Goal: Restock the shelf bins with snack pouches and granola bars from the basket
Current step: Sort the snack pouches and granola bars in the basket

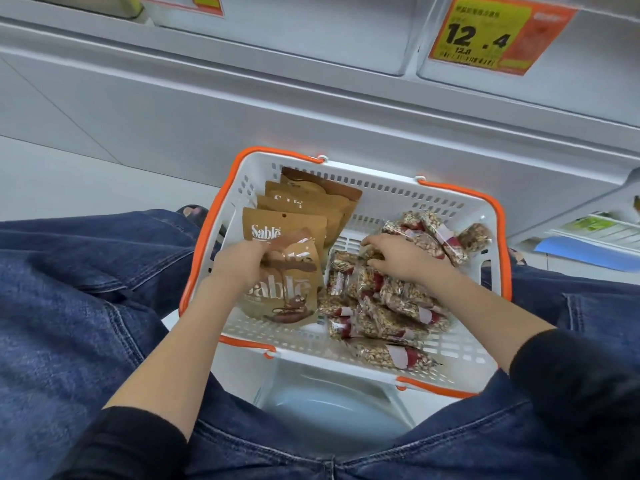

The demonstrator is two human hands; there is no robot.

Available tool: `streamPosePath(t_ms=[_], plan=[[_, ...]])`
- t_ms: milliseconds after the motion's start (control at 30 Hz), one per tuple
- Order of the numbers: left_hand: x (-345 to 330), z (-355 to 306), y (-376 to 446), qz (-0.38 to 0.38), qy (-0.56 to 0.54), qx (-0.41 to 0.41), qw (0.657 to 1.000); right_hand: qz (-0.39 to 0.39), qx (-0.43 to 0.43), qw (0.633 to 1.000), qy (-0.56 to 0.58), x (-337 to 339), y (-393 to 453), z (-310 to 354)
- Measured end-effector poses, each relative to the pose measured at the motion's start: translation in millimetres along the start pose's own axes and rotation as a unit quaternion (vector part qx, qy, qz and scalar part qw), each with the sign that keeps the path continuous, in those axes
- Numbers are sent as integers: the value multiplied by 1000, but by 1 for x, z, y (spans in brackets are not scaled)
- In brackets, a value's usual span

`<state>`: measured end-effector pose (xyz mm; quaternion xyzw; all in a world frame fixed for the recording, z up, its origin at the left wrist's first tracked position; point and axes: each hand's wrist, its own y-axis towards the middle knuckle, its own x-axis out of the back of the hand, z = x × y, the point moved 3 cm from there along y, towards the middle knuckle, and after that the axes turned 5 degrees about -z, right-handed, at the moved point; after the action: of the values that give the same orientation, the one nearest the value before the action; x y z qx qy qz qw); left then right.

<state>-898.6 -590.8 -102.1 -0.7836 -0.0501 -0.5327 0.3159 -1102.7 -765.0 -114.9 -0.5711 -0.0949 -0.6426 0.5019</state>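
A white basket (381,194) with orange handles sits between my knees on a pale stool. In its left half stand several brown Sablé snack pouches (304,206). Its right half holds a heap of clear-wrapped granola bars (391,306) with red labels. My left hand (242,263) grips the top edge of the nearest snack pouch (287,292), which is tilted up off the pile. On the granola heap my right hand (401,256) has its fingers curled round one bar (372,252).
White shelf bins run along the top, one with an orange and yellow price tag (485,32) reading 12.4. A lower shelf edge with a green label (592,225) shows at the right. My jeans-clad legs flank the basket; the pale stool (332,403) is under it.
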Motion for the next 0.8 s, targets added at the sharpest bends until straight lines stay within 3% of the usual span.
streamPosePath(t_ms=[167, 300, 433, 500, 600, 800], plan=[[14, -13, 6, -64, -169, -6, 984, 94, 16, 994, -57, -35, 48, 6], [19, -21, 20, -87, -194, -10, 977, 146, 24, 977, -157, -54, 74, 8], [26, -39, 42, -101, -192, -34, 976, 249, 4, 962, -110, -65, 81, 14], [28, -53, 52, -54, -209, -70, 974, 289, 59, 947, -131, -65, 62, 14], [21, -77, 64, 34, -219, -105, 969, 260, 148, 940, -162, -58, 22, 4], [-31, -119, 94, 204, -192, -97, 955, 200, 177, 953, -143, -26, -18, -25]])
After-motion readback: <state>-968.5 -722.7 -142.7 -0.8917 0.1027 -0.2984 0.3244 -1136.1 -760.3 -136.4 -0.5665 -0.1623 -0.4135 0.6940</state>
